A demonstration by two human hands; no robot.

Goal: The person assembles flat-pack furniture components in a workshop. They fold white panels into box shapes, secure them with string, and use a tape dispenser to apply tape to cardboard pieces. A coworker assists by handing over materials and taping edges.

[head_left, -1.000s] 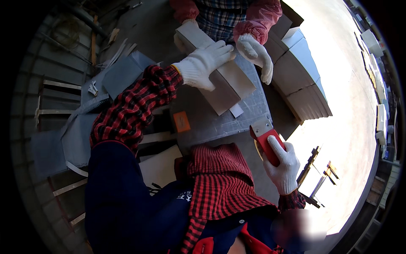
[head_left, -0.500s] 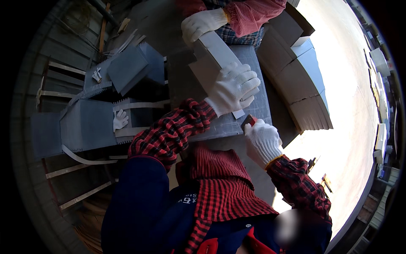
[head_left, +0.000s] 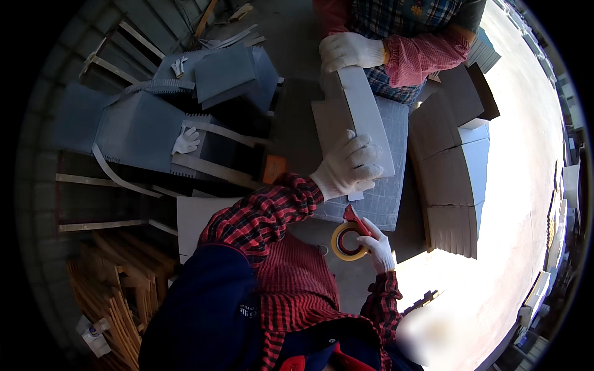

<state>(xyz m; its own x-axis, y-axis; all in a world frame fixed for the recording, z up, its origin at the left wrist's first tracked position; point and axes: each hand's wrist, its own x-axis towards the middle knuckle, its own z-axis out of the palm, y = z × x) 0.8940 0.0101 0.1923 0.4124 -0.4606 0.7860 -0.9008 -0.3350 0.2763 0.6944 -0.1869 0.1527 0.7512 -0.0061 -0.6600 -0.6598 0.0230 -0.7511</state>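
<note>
A long, narrow light-grey cardboard box (head_left: 366, 117) lies on a block wrapped in dark plastic (head_left: 391, 145), pointing away from me. My left hand (head_left: 348, 164), in a white knit glove, rests over the box's near end with its fingers spread. Closer to my body, my right hand (head_left: 380, 247), also gloved, is closed on the side of a red tape dispenser (head_left: 359, 221) with a yellowish tape roll. The dispenser's tip is just short of the box and does not touch it. Across from me a co-worker's gloved hand (head_left: 349, 51) presses on the box's far end.
Folded grey cardboard (head_left: 448, 185) stands stacked at the right. Dark grey sheets (head_left: 139, 127) on a rack at the left carry loose white gloves (head_left: 185, 141) and pale strips. An orange box (head_left: 273, 168) is near my left sleeve; brown cardboard (head_left: 124, 290) lies lower left.
My right hand has drawn back toward me and turned, bringing the tape roll into sight. My left hand stays at the box's near end. The whole view has shifted.
</note>
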